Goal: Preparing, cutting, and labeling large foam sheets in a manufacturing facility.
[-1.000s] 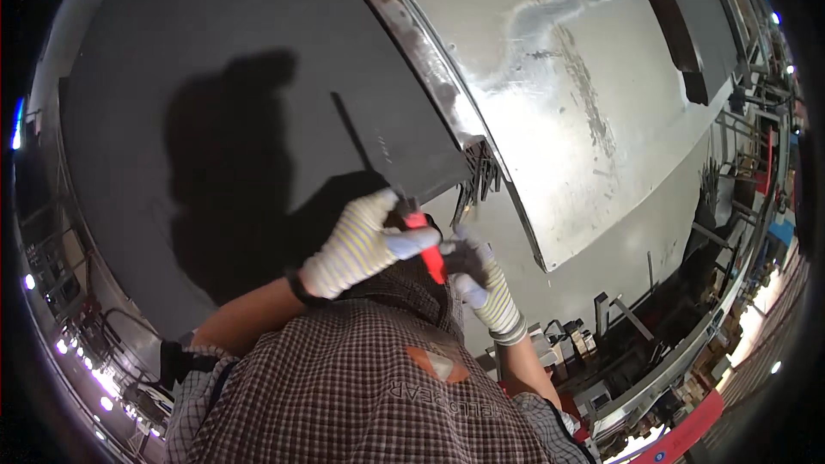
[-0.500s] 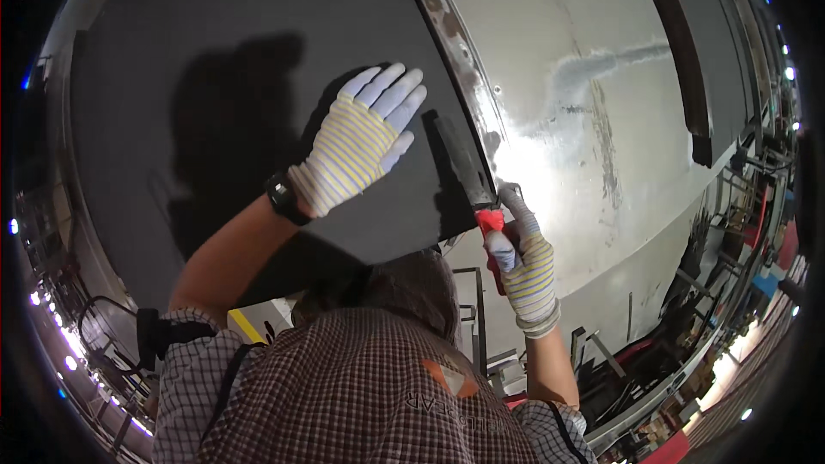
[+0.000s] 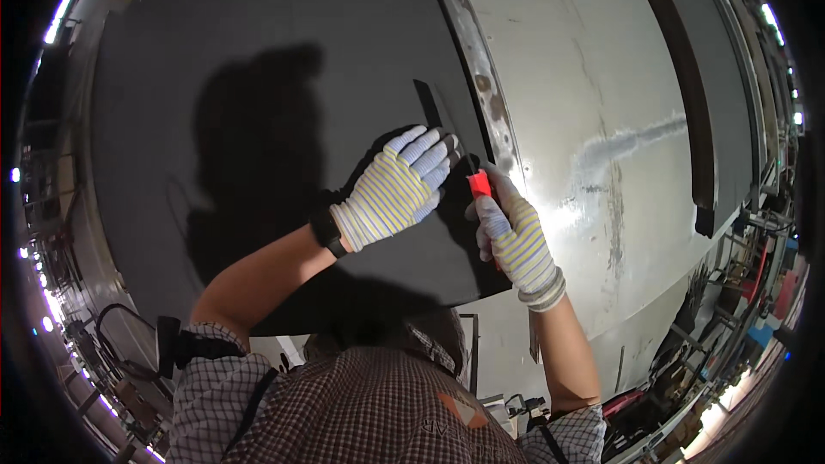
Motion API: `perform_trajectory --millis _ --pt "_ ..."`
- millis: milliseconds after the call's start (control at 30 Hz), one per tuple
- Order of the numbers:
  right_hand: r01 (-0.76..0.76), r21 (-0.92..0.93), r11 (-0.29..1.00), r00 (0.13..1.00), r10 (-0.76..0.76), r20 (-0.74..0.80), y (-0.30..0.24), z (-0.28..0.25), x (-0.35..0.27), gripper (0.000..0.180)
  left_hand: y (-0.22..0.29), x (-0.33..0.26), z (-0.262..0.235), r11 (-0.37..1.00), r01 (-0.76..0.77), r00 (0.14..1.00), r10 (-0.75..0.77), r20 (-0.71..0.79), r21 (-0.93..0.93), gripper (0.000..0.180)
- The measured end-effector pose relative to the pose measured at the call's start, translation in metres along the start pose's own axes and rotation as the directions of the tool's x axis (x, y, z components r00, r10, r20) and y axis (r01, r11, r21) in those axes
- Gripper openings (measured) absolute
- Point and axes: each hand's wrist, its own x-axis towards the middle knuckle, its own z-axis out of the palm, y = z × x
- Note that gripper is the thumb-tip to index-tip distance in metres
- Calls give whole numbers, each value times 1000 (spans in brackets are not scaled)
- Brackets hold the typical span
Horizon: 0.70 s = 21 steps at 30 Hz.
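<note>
My left hand (image 3: 397, 190), in a striped knit glove, lies flat with fingers spread on a large dark grey sheet (image 3: 258, 120) near its right edge. My right hand (image 3: 514, 236), gloved the same way, grips a red-handled utility knife (image 3: 479, 184) whose tip sits at the sheet's right edge, just right of my left fingertips. The dark sheet lies on a big bare metal plate (image 3: 584, 103) with scuffed, shiny patches.
A dark bar (image 3: 687, 94) runs along the metal plate at the far right. Racks, frames and red and blue items crowd the floor at the lower right (image 3: 739, 292). A black strap or bag (image 3: 176, 348) hangs at my left shoulder.
My left hand let go of the knife, lifted over the dark sheet, then settled flat near its right edge. My right hand took the knife up to that edge.
</note>
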Motion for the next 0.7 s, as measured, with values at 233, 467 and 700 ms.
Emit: perform_trajectory --millis 233,467,700 --pt "-248 384 890 969 219 119 -7 -4 7 51 -1 -1 1 998 29 999 -30 -22 -52 45" --pt "27 -164 986 997 -39 -71 -9 -7 -9 55 2 0 0 998 19 1000 -19 -14 -54 51" --pt "156 -935 319 959 -277 65 -57 15 0 33 0 -1 0 998 10 997 -15 -73 -67 49"
